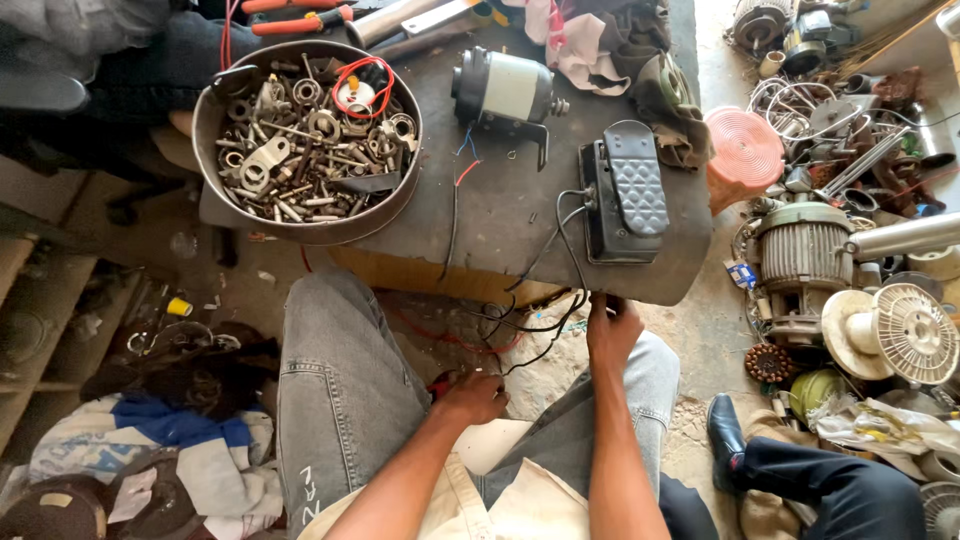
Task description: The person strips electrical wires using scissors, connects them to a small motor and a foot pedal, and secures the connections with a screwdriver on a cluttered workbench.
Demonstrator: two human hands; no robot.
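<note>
My right hand (611, 330) is raised just under the table's front edge, fingers closed around black wires (540, 325) that run up to a black foot pedal (625, 195) on the table. My left hand (472, 397) rests low between my knees, closed around a small red-tipped thing I cannot make out, near the loose ends of the same wires. A small white and black electric motor (503, 90) with red and blue leads sits behind the pedal.
A round metal pan (305, 228) full of nuts, bolts and washers sits on the dark table (500, 215) at left. Old motors (800, 265), fan covers and scrap lie on the floor at right. Another person's leg and black shoe (725, 430) are at lower right.
</note>
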